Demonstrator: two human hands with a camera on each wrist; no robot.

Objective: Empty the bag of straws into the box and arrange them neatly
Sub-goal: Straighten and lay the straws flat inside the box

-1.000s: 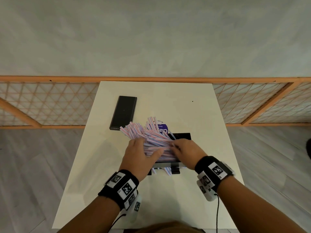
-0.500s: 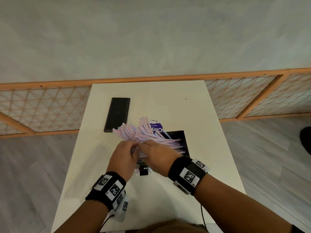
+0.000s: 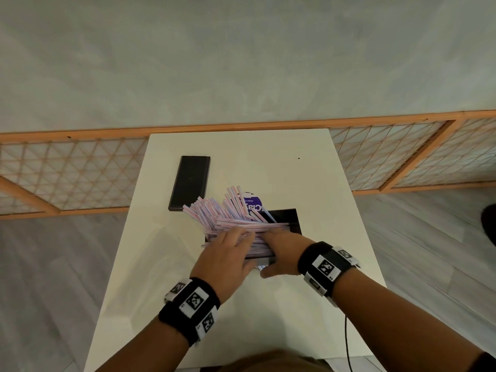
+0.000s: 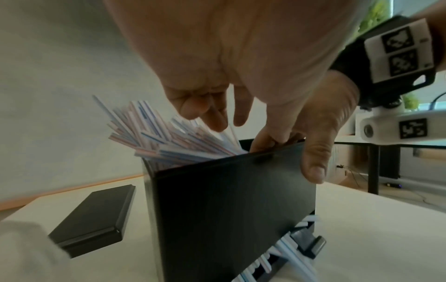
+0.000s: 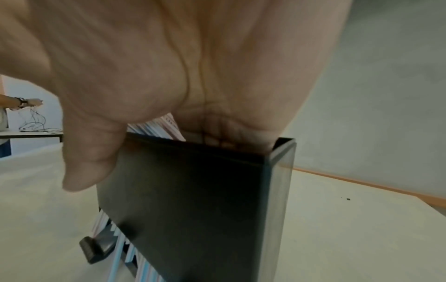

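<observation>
A heap of pink-and-blue striped straws (image 3: 230,210) fans up and to the left out of an upright black box (image 3: 287,218) on the white table (image 3: 268,162). My left hand (image 3: 230,248) lies on top of the straws with fingers loosely extended (image 4: 217,118). My right hand (image 3: 283,248) straddles the box's front wall (image 4: 229,209): its fingers reach inside against the straws (image 5: 159,127) and its thumb (image 5: 89,162) rests on the outside. A few straws (image 4: 284,253) poke out at the box's base. The bag's purple label (image 3: 252,205) shows behind the heap.
A flat black rectangular lid (image 3: 190,182) lies on the table to the far left of the box, close to the straw tips. A wooden lattice rail (image 3: 80,178) runs behind the table. Table edges are near on both sides.
My right hand has shifted from the left of the heap back to the box's right part and taken the front wall. My left hand has spread over the straws.
</observation>
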